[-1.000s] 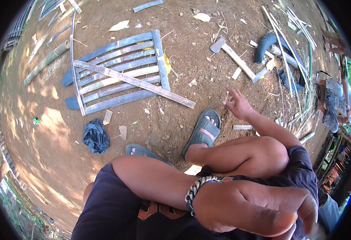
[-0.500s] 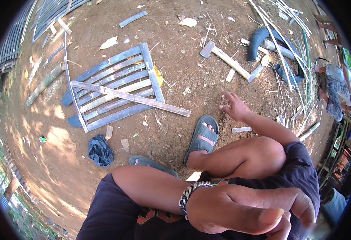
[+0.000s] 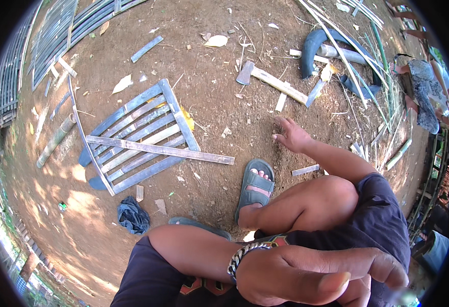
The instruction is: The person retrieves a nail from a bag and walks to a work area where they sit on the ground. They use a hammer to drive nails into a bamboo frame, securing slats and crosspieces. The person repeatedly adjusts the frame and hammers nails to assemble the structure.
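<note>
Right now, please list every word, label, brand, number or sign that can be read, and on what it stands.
No complete readable text.
Dark shirt: red print, partly covered by the left forearm; unreadable.
Patterned grey garment on a person, far right: any lettering is too small and blurred.

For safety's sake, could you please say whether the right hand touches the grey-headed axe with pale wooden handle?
Apart: the head view shows brown soil between the right hand and the axe.

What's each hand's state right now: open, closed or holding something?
Left hand: fingers partly curled; whether it holds anything cannot be told.
Right hand: open, nothing visible in it.
</note>
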`<state>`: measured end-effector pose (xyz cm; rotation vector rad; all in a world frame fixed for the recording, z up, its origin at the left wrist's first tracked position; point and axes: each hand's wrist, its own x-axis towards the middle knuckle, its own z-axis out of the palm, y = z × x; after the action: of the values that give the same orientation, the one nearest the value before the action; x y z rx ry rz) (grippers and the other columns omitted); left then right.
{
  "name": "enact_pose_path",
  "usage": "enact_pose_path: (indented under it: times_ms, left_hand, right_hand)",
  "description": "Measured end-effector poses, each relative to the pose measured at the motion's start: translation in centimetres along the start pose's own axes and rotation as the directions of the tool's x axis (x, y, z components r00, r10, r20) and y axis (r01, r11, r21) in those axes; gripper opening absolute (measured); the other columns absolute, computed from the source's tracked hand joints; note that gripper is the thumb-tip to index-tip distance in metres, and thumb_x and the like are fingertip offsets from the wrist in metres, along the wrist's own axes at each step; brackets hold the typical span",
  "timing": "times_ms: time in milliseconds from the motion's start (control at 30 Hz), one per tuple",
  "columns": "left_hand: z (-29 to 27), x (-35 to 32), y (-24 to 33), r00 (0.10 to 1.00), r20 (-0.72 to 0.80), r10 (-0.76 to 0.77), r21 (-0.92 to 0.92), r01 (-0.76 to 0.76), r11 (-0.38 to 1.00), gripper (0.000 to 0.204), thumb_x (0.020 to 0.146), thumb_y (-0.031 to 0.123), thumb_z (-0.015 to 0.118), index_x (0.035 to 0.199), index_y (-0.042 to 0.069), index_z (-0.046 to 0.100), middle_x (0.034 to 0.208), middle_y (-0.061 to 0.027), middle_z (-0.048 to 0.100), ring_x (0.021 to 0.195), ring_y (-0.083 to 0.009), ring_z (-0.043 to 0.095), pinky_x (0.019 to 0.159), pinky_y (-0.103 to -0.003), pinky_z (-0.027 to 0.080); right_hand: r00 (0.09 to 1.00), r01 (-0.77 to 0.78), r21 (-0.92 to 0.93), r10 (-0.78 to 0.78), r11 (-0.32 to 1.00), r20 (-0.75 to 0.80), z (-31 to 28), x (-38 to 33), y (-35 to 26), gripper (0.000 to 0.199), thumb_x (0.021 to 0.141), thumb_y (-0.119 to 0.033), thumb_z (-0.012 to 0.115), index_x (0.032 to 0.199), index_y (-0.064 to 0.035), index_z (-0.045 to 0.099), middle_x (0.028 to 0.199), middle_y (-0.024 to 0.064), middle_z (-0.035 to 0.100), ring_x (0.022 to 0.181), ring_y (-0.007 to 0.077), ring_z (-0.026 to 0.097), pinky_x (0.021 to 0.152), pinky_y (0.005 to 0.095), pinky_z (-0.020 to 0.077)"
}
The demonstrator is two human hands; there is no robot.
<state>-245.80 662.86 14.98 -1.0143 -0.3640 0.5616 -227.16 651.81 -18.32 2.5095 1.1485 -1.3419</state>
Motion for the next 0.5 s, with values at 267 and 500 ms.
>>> enact_pose_path:
  times_ms: [267,500]
  left_hand:
    - [-3.7,0.9,2.9,0.882,0.142,-0.449,0.309,0.392,0.867,0.084,0.108,0.051,0.029,0.146,-0.022,0.01,0.146,-0.0344,0.032,0.102,-0.0349,0.069,0.089,-0.045,0.061]
    - [0.1,3.4,5.6,0.67,-0.304,-0.677,0.426,0.731,0.532,0.07,0.107,0.049,0.033,0.159,0.009,0.008,0.133,-0.0365,0.027,0.105,-0.0323,0.064,0.085,-0.04,0.057]
  right_hand:
    - [0.961,-0.016,0.099,0.043,0.995,-0.275,-1.9,2.3,0.9,0.064,0.097,-0.038,0.063,0.15,-0.0101,0.041,0.141,0.0231,0.05,0.133,0.0405,0.049,0.113,0.0481,0.0414]
    - [0.861,-0.056,-0.029,0.034,0.998,-0.508,-5.2,6.1,2.0,0.058,0.09,-0.03,0.068,0.142,-0.0109,0.05,0.134,0.0168,0.053,0.129,0.0371,0.049,0.111,0.047,0.0408]
